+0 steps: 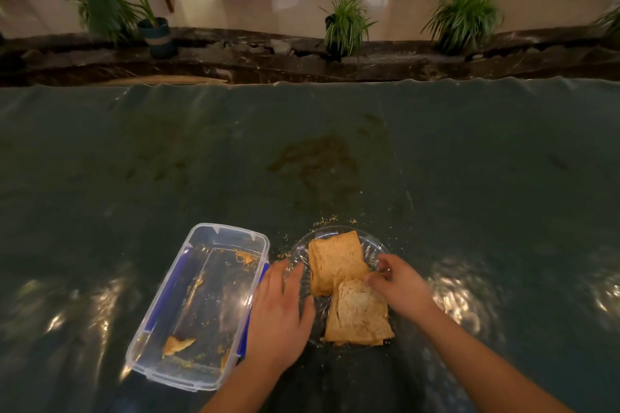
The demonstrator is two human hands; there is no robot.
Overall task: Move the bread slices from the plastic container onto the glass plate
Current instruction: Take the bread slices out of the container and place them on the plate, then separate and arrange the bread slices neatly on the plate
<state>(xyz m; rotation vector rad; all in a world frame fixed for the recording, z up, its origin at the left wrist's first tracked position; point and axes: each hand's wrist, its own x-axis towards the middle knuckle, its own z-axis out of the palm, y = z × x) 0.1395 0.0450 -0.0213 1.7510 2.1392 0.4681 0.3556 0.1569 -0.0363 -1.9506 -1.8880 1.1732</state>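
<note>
Two stacks of toasted bread slices lie on the glass plate: a far stack and a near stack. My right hand rests on the plate's right side, fingertips touching the near stack's top corner. My left hand lies flat, fingers apart, on the plate's left rim, between the plate and the clear plastic container. The container holds only crumbs and a few broken bread bits.
A dark green plastic sheet covers the table, with stains and crumbs around the plate. The table's far edge borders a dark stone ledge with potted plants.
</note>
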